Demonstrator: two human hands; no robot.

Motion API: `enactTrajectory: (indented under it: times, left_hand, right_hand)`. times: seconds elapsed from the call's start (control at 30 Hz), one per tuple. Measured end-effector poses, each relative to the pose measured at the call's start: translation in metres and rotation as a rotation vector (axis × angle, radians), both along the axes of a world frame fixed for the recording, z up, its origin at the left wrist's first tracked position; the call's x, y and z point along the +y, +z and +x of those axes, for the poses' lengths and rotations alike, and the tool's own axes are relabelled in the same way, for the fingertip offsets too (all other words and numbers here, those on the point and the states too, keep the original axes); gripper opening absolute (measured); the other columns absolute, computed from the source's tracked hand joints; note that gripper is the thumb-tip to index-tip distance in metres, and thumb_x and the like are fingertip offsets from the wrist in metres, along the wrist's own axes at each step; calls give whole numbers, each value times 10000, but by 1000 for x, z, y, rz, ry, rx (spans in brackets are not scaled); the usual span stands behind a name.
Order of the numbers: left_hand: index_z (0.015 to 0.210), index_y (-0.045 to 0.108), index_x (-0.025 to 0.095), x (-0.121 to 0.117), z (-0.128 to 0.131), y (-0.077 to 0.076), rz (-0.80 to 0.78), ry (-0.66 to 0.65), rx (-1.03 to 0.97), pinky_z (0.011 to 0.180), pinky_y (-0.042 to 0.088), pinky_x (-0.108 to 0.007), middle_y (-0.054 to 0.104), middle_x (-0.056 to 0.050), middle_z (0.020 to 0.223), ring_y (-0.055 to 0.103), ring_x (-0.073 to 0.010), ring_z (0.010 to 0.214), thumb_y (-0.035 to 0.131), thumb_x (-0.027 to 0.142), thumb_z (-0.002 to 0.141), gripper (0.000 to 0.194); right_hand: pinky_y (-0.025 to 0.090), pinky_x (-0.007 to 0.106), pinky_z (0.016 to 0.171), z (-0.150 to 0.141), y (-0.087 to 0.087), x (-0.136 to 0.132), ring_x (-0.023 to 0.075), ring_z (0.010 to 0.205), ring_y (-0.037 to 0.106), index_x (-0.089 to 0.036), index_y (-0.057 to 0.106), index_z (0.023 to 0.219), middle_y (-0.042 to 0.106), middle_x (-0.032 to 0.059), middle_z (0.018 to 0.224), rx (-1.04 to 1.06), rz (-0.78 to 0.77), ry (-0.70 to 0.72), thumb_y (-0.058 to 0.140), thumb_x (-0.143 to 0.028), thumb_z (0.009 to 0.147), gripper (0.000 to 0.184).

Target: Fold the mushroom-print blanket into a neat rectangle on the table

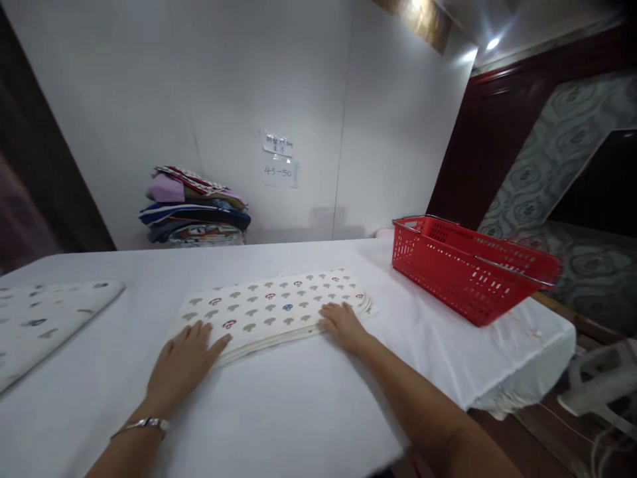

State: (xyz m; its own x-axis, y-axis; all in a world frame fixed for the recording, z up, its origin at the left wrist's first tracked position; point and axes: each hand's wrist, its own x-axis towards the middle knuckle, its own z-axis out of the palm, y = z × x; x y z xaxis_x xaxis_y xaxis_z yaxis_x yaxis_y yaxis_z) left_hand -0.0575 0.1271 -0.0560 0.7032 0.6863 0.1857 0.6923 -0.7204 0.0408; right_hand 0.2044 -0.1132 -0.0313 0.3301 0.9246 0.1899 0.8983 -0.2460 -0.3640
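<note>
A folded white cloth (271, 305) with small grey, red and blue mushroom prints lies flat on the white-covered table (279, 411), in several layers. My left hand (186, 355) rests on its near left corner, fingers spread and thumb out to the side. At the near right end, my right hand (343, 324) lies on the cloth's edge with its fingers stretched out flat. Neither hand grips the fabric.
A red plastic basket (468, 272) with wire handles stands at the right of the table. Another printed white cloth (47, 325) lies at the left. A stack of folded fabrics (196, 209) sits against the back wall. A white plastic stool (602, 385) is at the lower right.
</note>
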Motion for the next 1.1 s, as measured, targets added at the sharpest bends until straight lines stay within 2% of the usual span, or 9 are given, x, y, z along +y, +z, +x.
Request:
enactTrajectory:
  times: [0.1,0.2,0.37,0.53,0.63,0.8,0.87,0.97,1.1]
  left_hand:
    - [1204,595,287,-2,0,2,76,-61,122,1034,246,-519,435,-85,1394,263,-353,1335,396,241,770,479]
    - [1227,577,267,-4,1,5,63,-21,139,1038,251,-508,425,-90,1401,265,-347,1335,388,272,777,488]
    - [1209,583,295,-11,2,13,24,6,137,1058,226,-497,438,-44,1399,256,-330,1345,391,279,760,488]
    - [1271,528,203,-20,3,24,-21,60,136,1060,233,-476,380,-87,1439,251,-315,1353,360,350,799,522]
    - [1333,443,126,-25,6,31,-78,125,104,1057,251,-464,347,-124,1453,255,-309,1353,341,445,818,614]
    - [1345,417,112,-16,7,27,-200,198,20,1096,215,-400,307,-113,1476,223,-258,1374,336,519,827,664]
    - [1323,439,113,-5,4,25,-183,257,-51,1088,236,-401,322,-116,1468,239,-258,1368,322,524,835,649]
    - [1274,474,106,10,-4,30,-144,370,-142,1007,344,-433,400,-152,1411,353,-297,1302,303,506,842,614]
    - [1224,489,69,25,-11,44,-337,478,-141,835,457,-401,572,-199,1207,559,-321,1083,397,463,802,585]
  right_hand:
    - [140,511,1065,27,6,-26,227,1299,356,-262,569,1179,506,69,1337,2,-37,-133,358,-371,941,337]
    - [128,517,1071,54,0,-48,215,1328,318,-246,560,1198,463,74,1379,-5,-38,-224,329,-362,949,359]
    - [118,514,1078,80,-17,-50,200,1336,303,-241,576,1173,460,60,1383,-31,-37,-237,303,-378,957,374]
    - [135,503,1083,88,-21,-13,241,1353,262,-211,512,1271,420,100,1408,-63,-22,-226,348,-392,942,410]
    - [192,462,1080,85,-20,22,249,1355,256,-213,469,1314,393,88,1427,-33,-9,-143,380,-414,927,445]
    - [269,420,1048,58,-13,81,262,1328,304,-191,461,1313,421,104,1404,0,-16,-41,409,-446,910,479]
    - [278,427,1036,42,-7,100,259,1321,310,-197,456,1308,412,103,1408,-8,-25,3,387,-417,920,452]
    - [251,449,1042,23,1,124,259,1334,277,-180,435,1313,370,118,1433,-5,-50,17,343,-357,937,426]
    - [169,480,1070,10,-2,148,279,1369,190,-117,368,1358,269,153,1480,4,-70,-53,314,-327,944,467]
